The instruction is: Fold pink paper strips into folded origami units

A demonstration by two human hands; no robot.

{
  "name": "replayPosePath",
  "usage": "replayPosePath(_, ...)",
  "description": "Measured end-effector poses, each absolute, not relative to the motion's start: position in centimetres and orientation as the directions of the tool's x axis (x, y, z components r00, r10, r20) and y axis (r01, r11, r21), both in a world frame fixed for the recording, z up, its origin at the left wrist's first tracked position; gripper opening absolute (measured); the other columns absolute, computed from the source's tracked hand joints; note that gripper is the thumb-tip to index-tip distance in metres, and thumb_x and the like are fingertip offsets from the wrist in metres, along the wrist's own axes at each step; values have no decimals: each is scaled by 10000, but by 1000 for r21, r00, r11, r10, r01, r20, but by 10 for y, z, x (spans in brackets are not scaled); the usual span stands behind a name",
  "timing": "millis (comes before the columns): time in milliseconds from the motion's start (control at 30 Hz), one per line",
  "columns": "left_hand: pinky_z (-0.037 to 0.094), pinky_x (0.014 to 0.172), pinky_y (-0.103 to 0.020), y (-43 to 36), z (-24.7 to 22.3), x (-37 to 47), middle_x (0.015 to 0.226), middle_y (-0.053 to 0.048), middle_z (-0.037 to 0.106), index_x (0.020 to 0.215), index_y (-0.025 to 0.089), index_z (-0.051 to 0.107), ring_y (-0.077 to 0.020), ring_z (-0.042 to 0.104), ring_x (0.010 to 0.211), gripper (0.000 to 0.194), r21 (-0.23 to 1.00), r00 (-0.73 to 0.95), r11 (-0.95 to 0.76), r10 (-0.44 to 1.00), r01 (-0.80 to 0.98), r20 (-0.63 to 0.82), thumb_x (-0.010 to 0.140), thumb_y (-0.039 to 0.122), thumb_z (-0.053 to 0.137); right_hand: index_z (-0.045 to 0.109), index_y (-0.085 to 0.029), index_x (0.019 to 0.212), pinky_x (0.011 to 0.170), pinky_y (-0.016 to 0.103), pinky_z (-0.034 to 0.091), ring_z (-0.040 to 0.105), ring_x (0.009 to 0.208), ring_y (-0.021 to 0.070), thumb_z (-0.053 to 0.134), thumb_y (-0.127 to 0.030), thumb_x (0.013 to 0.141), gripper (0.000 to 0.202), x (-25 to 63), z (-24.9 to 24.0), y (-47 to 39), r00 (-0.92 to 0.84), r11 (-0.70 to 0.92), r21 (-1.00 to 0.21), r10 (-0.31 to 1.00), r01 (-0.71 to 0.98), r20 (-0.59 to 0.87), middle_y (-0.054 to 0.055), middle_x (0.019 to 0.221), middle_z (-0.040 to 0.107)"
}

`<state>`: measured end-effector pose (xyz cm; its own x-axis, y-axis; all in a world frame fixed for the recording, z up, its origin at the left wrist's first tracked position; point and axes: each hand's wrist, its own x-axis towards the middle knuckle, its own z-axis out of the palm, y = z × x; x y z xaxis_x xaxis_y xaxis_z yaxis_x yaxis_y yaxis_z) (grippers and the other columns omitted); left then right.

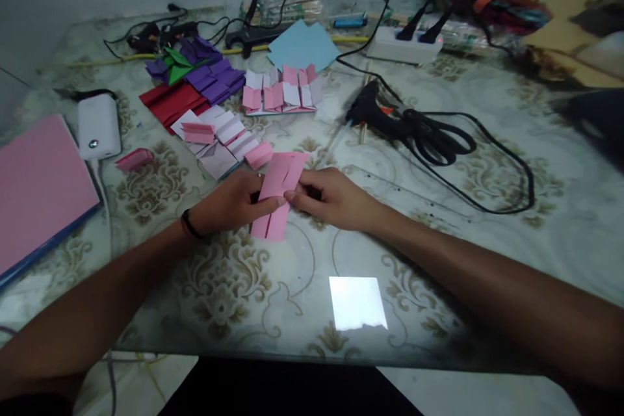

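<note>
A pink folded paper strip [280, 175] is held tilted above the patterned table, with creases along its length. My left hand [236, 200] grips its left edge, thumb lying across the front. From the right, my right hand [329, 198] pinches the strip's other edge, its thumb near the left thumb. Just behind my left hand lie white and pink folded pieces [221, 140]. Farther back stands a row of pink and white folded pieces [281, 91]. The fingers behind the paper are partly hidden.
Purple folded papers [214, 78], red paper [175, 104] and light blue sheets [303, 45] lie behind. A black glue gun [373, 107] with coiled cable is at right, near a power strip [404, 45]. Left are a white power bank [99, 127] and pink sheets [43, 188].
</note>
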<state>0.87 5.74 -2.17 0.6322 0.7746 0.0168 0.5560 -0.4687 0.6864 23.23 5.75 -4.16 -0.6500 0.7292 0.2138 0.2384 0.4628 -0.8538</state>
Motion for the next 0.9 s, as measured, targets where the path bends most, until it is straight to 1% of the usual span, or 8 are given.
replayPosePath(200, 203, 497, -257, 58, -21, 8, 546, 48, 324, 589, 157, 449, -86, 321, 517, 408, 682, 647, -487, 762, 545, 27, 911, 376, 568, 555, -158, 780, 522, 201, 310, 342, 526, 79, 565, -448, 982, 354, 232, -43, 58, -650, 465, -855, 727, 229, 221, -62, 597, 404)
replayPosePath(400, 207, 508, -261, 58, -21, 8, 553, 50, 339, 599, 158, 449, -89, 331, 526, 399, 672, 648, -496, 761, 549, 31, 915, 371, 566, 551, -158, 785, 523, 202, 312, 357, 531, 81, 530, -442, 996, 354, 232, -41, 58, -651, 460, -855, 729, 239, 210, -57, 601, 417)
replayPosePath(567, 218, 519, -255, 58, -22, 8, 557, 51, 339, 605, 160, 437, -90, 326, 538, 397, 679, 649, -495, 760, 542, 37, 916, 375, 560, 566, -159, 805, 514, 198, 311, 359, 523, 79, 541, -438, 993, 338, 232, -42, 58, -656, 461, -857, 724, 231, 212, -59, 595, 423)
replayPosePath(700, 231, 523, -256, 57, -21, 8, 552, 46, 370, 592, 165, 412, -91, 348, 532, 412, 663, 647, -501, 762, 556, 32, 913, 376, 558, 562, -161, 789, 515, 203, 314, 357, 529, 81, 567, -458, 981, 354, 232, -43, 58, -650, 435, -869, 735, 234, 193, -57, 598, 425)
replayPosePath(800, 231, 514, -253, 57, -20, 9, 538, 48, 363, 589, 169, 391, -87, 342, 514, 421, 660, 650, -510, 759, 552, 42, 912, 380, 559, 558, -163, 790, 516, 205, 311, 349, 534, 82, 578, -468, 974, 358, 231, -42, 57, -646, 423, -873, 742, 242, 181, -59, 604, 415)
replayPosePath(900, 224, 507, -255, 57, -21, 9, 531, 45, 370, 589, 169, 400, -89, 344, 508, 423, 660, 641, -496, 767, 564, 27, 910, 395, 556, 547, -162, 771, 514, 205, 305, 341, 536, 82, 580, -470, 972, 368, 231, -42, 57, -645, 419, -873, 745, 250, 173, -58, 605, 405)
